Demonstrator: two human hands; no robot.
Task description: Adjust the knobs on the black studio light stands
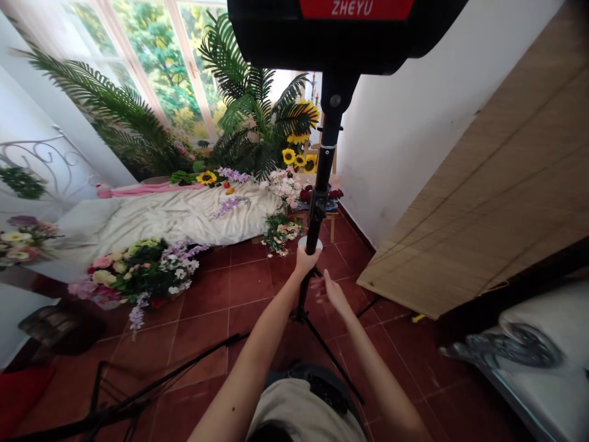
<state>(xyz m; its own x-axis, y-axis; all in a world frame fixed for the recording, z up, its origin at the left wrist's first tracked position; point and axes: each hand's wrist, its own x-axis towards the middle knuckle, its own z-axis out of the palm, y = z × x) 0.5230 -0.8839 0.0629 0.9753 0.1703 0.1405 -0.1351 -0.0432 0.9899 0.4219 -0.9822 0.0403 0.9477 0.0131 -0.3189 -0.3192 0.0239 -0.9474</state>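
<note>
A black light stand (317, 212) rises in front of me, with a large black light head (345, 43) lettered ZHEYU on top. My left hand (307, 259) is wrapped round the pole, low on its column. Just to the right of the pole, my right hand (330, 290) has its fingers apart and holds nothing; some fingers are blurred near the pole. Below both hands the stand's legs (331, 353) spread over the red tiles. A pale round object (302, 242) shows behind the pole by my left hand.
A bed with a cream blanket (184, 215) and flowers (133, 270) lies left. Another black stand (184, 368) crosses the lower left floor. A bamboo blind (488, 184) and silvery furniture (529, 347) are right. Palms (257, 116) stand by the window.
</note>
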